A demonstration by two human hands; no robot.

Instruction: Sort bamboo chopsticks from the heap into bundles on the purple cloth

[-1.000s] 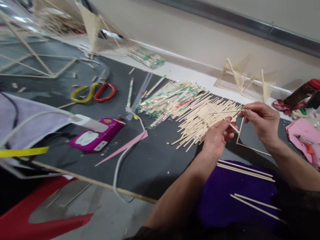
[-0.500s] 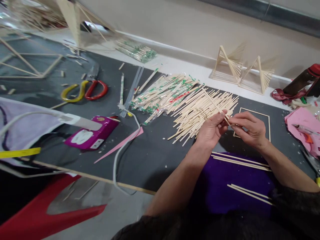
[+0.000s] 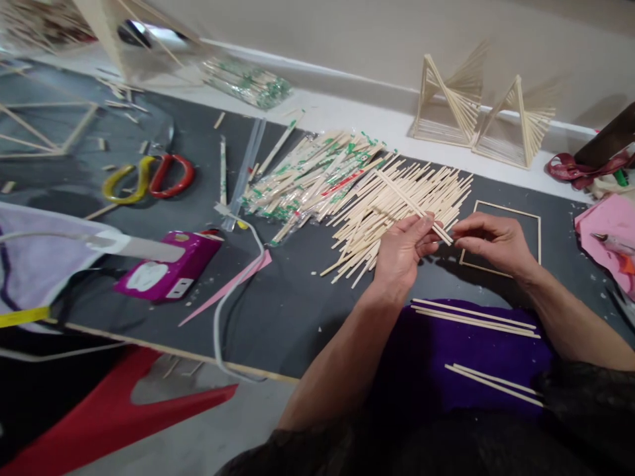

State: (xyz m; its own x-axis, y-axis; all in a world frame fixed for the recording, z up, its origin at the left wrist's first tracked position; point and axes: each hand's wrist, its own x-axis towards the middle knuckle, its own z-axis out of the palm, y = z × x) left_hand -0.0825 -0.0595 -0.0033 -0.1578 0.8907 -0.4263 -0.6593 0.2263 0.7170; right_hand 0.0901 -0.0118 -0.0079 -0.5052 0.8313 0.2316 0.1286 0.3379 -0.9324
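Observation:
Between the thumb and fingers of my left hand (image 3: 401, 251) is a pair of thin wooden chopsticks (image 3: 414, 203), slanting up to the left over the pile. My right hand (image 3: 496, 243) is closed in a pinch close to the lower ends of that pair; whether its fingertips hold anything is hidden. Bare chopsticks (image 3: 391, 225) lie heaped behind my left hand. A thin rectangular stick frame (image 3: 540, 231) lies flat under and behind my right hand. Below my wrists, several loose chopsticks (image 3: 473, 319) rest on dark purple cloth (image 3: 476, 354).
Plastic-wrapped chopsticks (image 3: 312, 172) lie left of the heap. Further left are scissors (image 3: 171, 175) with red and yellow handles and a purple power strip (image 3: 163, 264) with a white cable (image 3: 218, 317). Twisted stick models (image 3: 446, 106) stand along the wall. Pink paper (image 3: 602, 231) lies at right.
The chopsticks in my left hand now show as two, slightly spread apart. My right fingertips have drawn a little away from their ends. The view has shifted slightly.

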